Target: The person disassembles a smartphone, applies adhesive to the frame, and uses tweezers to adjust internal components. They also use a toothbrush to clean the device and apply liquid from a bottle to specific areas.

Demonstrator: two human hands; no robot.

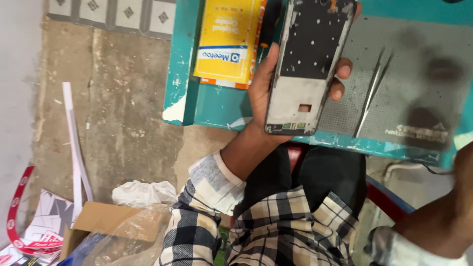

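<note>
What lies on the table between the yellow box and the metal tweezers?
In the head view, the left hand holds an opened phone frame upright between the yellow box and the tweezers, above the grey work mat.

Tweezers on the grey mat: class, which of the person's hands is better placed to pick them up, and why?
Probably the right. The left hand is full, gripping the phone frame. Only the right forearm shows at the frame's right edge, on the side where the tweezers lie on the grey mat.
</note>
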